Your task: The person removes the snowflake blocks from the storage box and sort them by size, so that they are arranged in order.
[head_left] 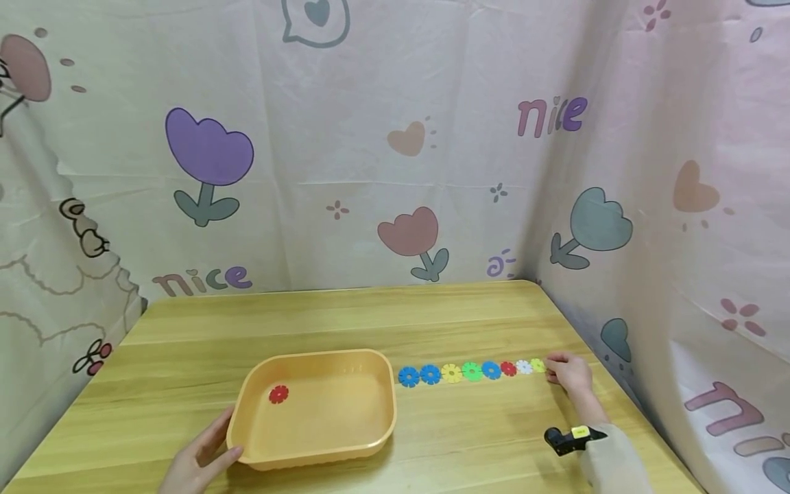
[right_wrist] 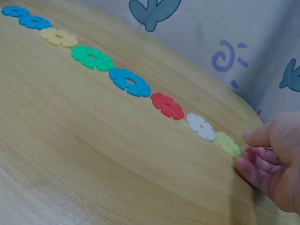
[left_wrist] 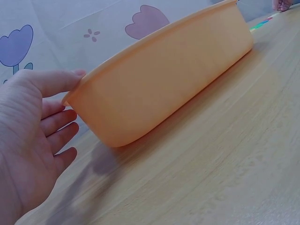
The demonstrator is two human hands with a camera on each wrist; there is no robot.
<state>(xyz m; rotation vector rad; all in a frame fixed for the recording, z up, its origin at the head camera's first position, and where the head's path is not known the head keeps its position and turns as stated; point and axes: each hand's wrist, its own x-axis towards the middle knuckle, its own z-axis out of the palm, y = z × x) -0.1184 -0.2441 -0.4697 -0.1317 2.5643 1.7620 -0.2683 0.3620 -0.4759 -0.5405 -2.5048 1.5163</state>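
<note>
My left hand [head_left: 200, 456] holds the near left corner of a shallow orange-yellow plastic basin [head_left: 321, 456], thumb on the rim and the other fingers outside the wall. Inside it lies one red flower-shaped disc [head_left: 279, 394]. To its right, similar notched discs lie flat in a row: blue [head_left: 409, 377], blue, yellow [head_left: 452, 373], green [head_left: 472, 372], blue, red [right_wrist: 167, 106], white [right_wrist: 200, 126] and yellow-green [right_wrist: 228, 144]. My right hand [head_left: 569, 374] is at the yellow-green disc's right edge; its thumb and fingertips stand apart, with loosely bent fingers.
Everything stands on a wood-grain table [head_left: 469, 439]. A printed cloth [head_left: 345, 151] hangs behind it and along both sides. A black device with a yellow label [head_left: 570, 439] sits at the right sleeve [head_left: 617, 460].
</note>
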